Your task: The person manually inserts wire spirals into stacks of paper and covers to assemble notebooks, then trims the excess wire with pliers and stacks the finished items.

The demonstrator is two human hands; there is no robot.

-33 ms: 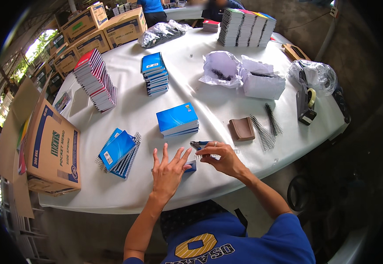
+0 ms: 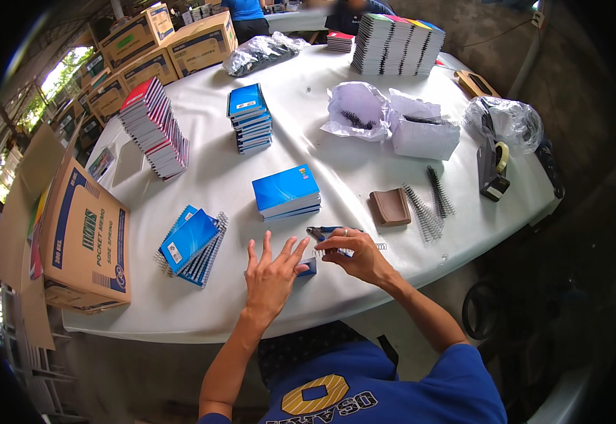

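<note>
My left hand (image 2: 272, 277) lies with fingers spread over a small blue notebook (image 2: 309, 268) at the table's near edge, mostly hidden beneath it. Beside it, my right hand (image 2: 356, 256) pinches a thin wire spiral (image 2: 318, 253) at the notebook's edge; a bit of coil also shows past the hand's right side. Just beyond the fingertips lies a pair of cutting pliers (image 2: 315, 232) with dark blue handles, partly covered by my right hand. A stack of blue notebooks (image 2: 286, 192) sits farther off, in front of my hands.
Spiral-bound blue notebooks (image 2: 193, 240) lie fanned at left, near an open carton (image 2: 85, 240). A brown curved block (image 2: 389, 207), loose black spirals (image 2: 423, 212) and a tape dispenser (image 2: 492, 169) are at right. Farther back stand red notebooks (image 2: 154, 131) and paper-wrapped spirals (image 2: 425, 134).
</note>
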